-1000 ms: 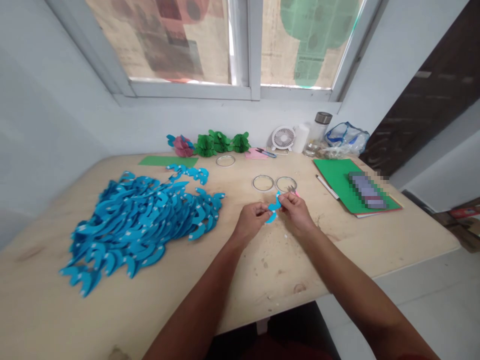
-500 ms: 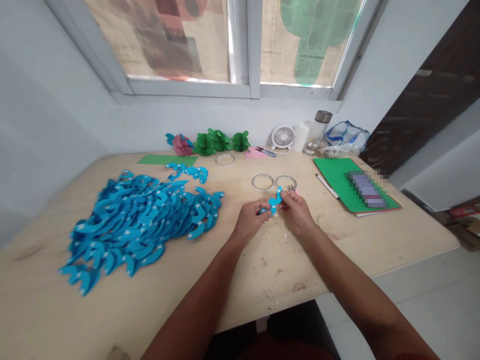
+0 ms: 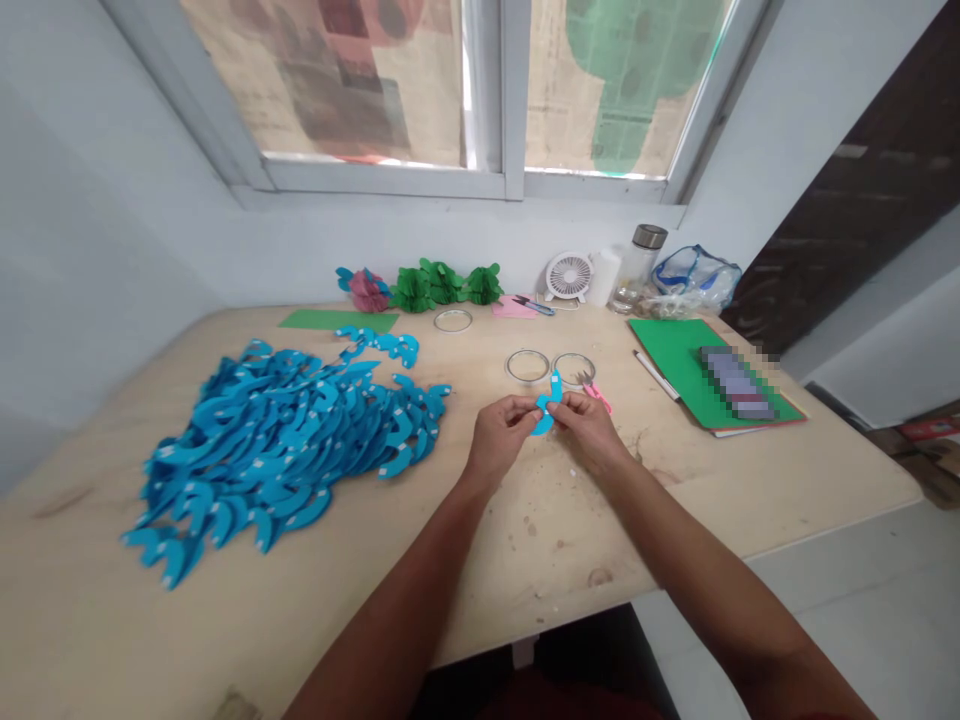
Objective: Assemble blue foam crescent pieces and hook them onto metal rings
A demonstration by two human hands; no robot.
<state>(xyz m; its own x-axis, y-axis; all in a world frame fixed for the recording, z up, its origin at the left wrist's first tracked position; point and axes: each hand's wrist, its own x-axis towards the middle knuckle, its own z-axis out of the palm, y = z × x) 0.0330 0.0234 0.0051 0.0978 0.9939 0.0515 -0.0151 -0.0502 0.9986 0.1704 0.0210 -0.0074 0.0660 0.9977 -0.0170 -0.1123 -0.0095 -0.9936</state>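
Between my hands is a small curved blue paper piece [image 3: 556, 388] with white square patches on it. My left hand [image 3: 501, 432] pinches its left side with thumb and fingers. The fingers of my right hand [image 3: 590, 425] close on its right side, so both hands grip the same piece just above the table. To the left lies a large heap of similar curved blue paper pieces [image 3: 292, 430], many with white patches. Right behind my hands are two metal rings [image 3: 527, 380] and a pair of pink-handled scissors [image 3: 598, 394].
Along the wall stand green paper ornaments [image 3: 444, 284], a pink one [image 3: 367, 291], a small white fan [image 3: 568, 275] and a glass bottle [image 3: 637, 270]. Green sheets [image 3: 667, 350] with a blurred phone-like object [image 3: 735, 382] lie right, beside a white pen [image 3: 656, 376]. Another ring [image 3: 453, 321] lies further back.
My right fingers have moved down along the blue paper piece, closer to my left fingers. More of the piece's upper end and the pink scissors now show.
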